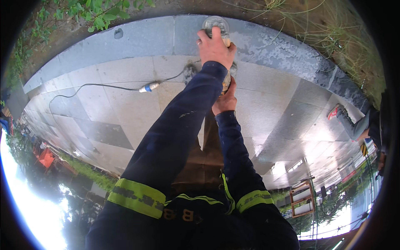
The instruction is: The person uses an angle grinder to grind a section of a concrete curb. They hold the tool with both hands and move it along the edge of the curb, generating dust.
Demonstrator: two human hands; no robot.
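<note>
I hold a corded power tool, which looks like an angle grinder (227,82), over the grey stone kerb (146,37) ahead of me. My left hand (216,49) is closed over its front end, beside a round, pale, see-through-looking head (216,23) on the kerb top. Nearer to me, my right hand (227,100) wraps round the tool's rear body. My left sleeve and hands hide much of the tool. Dusty shoe tips (190,73) show on both sides of my forearm, on the paving.
A black cord (104,85) with a blue-and-white connector (149,86) trails left over the pale and grey paving slabs (266,108). Soil, leafy plants (104,14) and dry grass (333,29) border the kerb's far side. Another person's leg in a red shoe (333,111) is at the right.
</note>
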